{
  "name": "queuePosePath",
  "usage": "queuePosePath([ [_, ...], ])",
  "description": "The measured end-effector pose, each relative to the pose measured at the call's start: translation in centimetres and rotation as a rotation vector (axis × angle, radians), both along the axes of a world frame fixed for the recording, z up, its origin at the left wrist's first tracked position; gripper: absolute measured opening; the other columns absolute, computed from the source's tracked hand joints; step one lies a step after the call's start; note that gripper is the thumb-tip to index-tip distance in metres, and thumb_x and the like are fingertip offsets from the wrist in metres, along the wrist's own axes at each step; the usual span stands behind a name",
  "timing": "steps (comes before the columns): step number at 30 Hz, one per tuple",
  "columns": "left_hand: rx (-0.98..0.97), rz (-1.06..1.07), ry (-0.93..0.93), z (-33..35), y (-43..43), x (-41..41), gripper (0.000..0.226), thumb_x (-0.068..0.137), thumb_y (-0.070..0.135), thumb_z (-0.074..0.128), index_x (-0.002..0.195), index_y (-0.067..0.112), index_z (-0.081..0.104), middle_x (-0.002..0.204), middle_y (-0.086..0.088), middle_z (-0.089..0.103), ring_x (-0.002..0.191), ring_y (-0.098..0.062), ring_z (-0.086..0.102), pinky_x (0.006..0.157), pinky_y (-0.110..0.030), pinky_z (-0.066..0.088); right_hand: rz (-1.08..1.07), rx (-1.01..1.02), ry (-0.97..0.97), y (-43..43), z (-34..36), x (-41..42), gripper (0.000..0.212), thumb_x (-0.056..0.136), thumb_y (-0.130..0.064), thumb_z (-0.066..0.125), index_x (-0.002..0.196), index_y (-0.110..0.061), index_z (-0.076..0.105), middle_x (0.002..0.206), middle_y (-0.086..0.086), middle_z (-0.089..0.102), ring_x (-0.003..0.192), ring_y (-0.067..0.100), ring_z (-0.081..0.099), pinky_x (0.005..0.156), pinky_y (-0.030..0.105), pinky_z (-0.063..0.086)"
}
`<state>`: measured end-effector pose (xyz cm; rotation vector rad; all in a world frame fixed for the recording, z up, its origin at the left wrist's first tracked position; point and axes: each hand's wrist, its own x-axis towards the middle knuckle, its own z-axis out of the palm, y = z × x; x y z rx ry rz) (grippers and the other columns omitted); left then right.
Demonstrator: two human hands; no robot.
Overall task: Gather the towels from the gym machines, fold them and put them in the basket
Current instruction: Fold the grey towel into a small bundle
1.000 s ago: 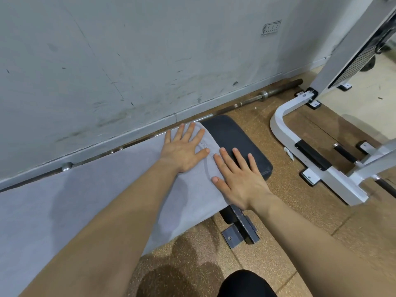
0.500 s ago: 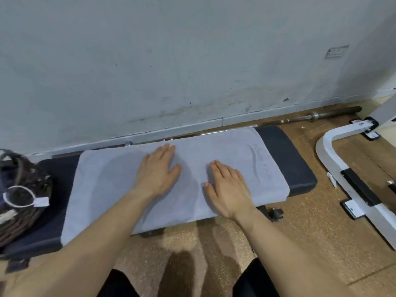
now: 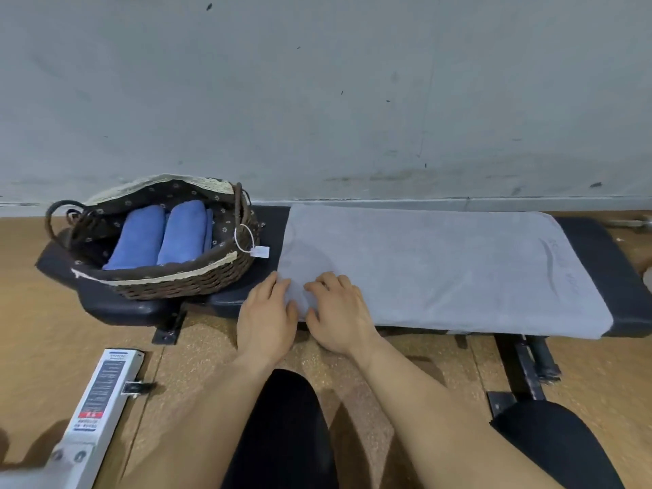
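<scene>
Nearest, above the person's dark-clad knees, both hands work side by side at the near left corner of the grey towel. The left hand curls its fingers round the corner itself. The right hand, just beside it, has bent fingers on top and its thumb at the near edge, with the cloth puckered between the two thumbs. Each appears to pinch the towel rather than press it flat. The towel lies spread smooth along the padded desk, so the folding step seems to be just beginning. The next move likely calls for lifting this left end and carrying it across to meet the far right end, edges matched. Farther left on the same desk stands the basket, already holding two folded blue towels.
</scene>
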<state>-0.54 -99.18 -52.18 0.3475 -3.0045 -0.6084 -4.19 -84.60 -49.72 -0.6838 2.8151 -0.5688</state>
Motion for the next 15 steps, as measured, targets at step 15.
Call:
queuePosePath([
  [15,0.782,0.238,0.094,3.1,-0.9,-0.4,0.018,0.086,0.010,0.071,0.097,0.023,0.066,0.082,0.007,0.073,0.075,-0.001,0.067,0.069,-0.020,0.050,-0.148,-0.116,0.062,-3.1,-2.3,1.4,0.062,0.071,-0.054,0.074,0.119,-0.022,0.054,0.114,-0.003,0.050,0.105,0.020,0.046,0.085,0.036,0.039],
])
